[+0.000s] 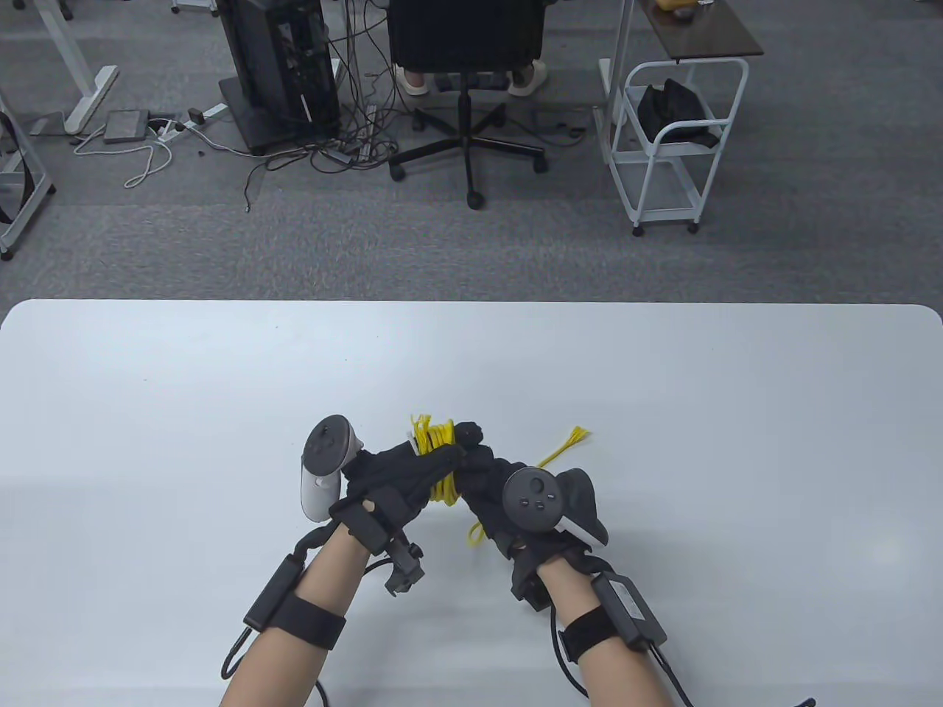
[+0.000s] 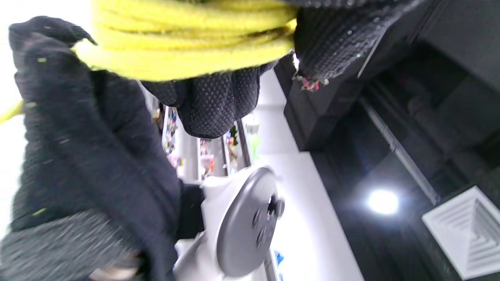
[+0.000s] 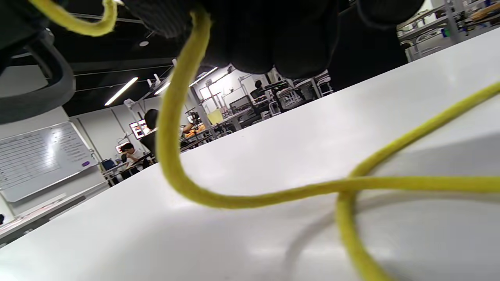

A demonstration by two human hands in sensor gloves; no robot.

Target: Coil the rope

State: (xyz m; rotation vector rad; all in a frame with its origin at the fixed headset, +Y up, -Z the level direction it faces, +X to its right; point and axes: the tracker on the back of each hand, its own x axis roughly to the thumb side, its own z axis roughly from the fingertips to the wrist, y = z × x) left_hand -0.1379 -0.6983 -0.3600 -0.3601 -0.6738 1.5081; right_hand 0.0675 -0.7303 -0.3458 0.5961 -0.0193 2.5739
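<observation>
A yellow rope (image 1: 437, 456) is wound into a small coil held between both hands above the white table (image 1: 663, 412). My left hand (image 1: 412, 475) grips the coil from the left; in the left wrist view the yellow turns (image 2: 183, 37) lie across its fingers. My right hand (image 1: 479, 471) grips the coil from the right. A loose tail runs under the right hand, lying on the table (image 3: 273, 191), and ends in a frayed tip (image 1: 573, 437) to the right. A second frayed end (image 1: 420, 423) sticks up from the coil.
The table's far edge (image 1: 471, 302) borders a grey carpet with an office chair (image 1: 465, 88), a white cart (image 1: 674, 140) and a computer tower (image 1: 280, 66) with cables.
</observation>
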